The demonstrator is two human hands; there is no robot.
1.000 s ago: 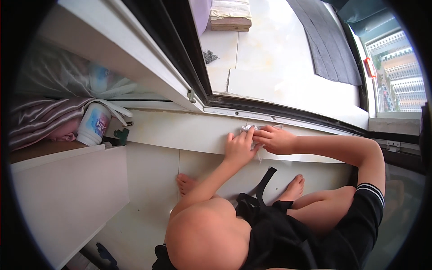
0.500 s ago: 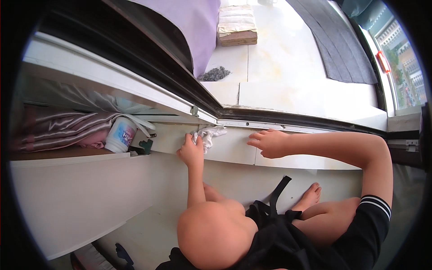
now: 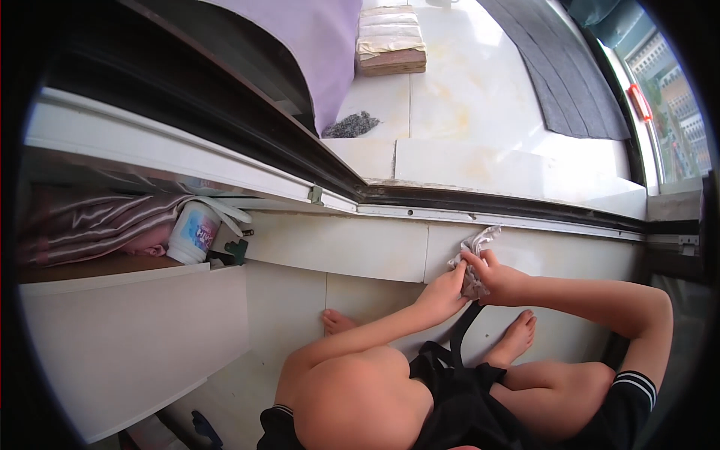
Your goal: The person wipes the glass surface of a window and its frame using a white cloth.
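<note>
Cloth (image 3: 472, 251): small crumpled grey-white rag, right of centre in the frame, against the pale tiled step (image 3: 337, 244) just below the dark door track (image 3: 495, 204).

Right hand (image 3: 501, 281): right of centre, fingers closed around the lower part of the cloth, gripping it; forearm runs off to the right, bent at the elbow.

Left hand (image 3: 444, 294): just left of the right hand and touching it, fingers curled together at the cloth's lower edge; whether they pinch the cloth or only rest on it cannot be told.

Bare feet (image 3: 517, 337): on the tiled floor below the hands, one at centre, one to the right.

Black strap (image 3: 461, 330): runs down from beneath the hands to dark clothing at the lower edge.

White tub (image 3: 192, 232): with a coloured label, left of frame, lying beside striped fabric (image 3: 97, 229).

Dark mat (image 3: 570, 67): upper right, on pale balcony tiles.

Block (image 3: 390, 41): stacked, upper centre.

Purple sheet (image 3: 322, 45): upper centre-left.
</note>
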